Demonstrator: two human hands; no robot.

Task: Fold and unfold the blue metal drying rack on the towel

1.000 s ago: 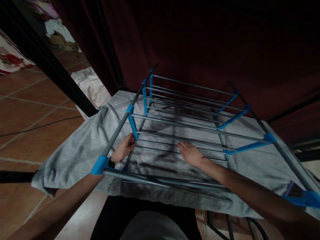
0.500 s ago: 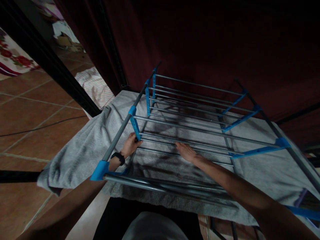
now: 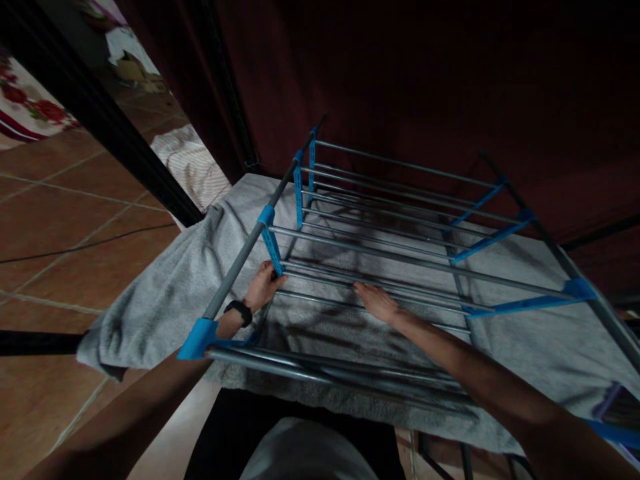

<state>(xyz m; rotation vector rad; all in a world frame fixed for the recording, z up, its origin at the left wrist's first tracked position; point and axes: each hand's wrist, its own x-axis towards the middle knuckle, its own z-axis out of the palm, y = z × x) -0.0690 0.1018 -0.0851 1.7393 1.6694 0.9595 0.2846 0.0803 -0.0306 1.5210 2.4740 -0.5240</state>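
A grey towel (image 3: 165, 293) lies spread across the lower level of a drying rack (image 3: 380, 260) with grey metal rods and blue plastic joints. Both arms reach in under the rack's upper rods. My left hand (image 3: 263, 285), with a dark band on the wrist, rests on the towel near the left blue bracket, fingers curled loosely against the cloth. My right hand (image 3: 374, 301) lies flat on the towel in the middle, fingers stretched out and pointing left.
A terracotta tiled floor (image 3: 75, 233) runs to the left, with a dark cable across it. A striped cloth (image 3: 185, 160) lies by a dark frame post. A dark red curtain (image 3: 400, 80) hangs behind the rack.
Both hands have slid a little further forward over the towel. The view has shifted slightly, so the rack sits more to the right.
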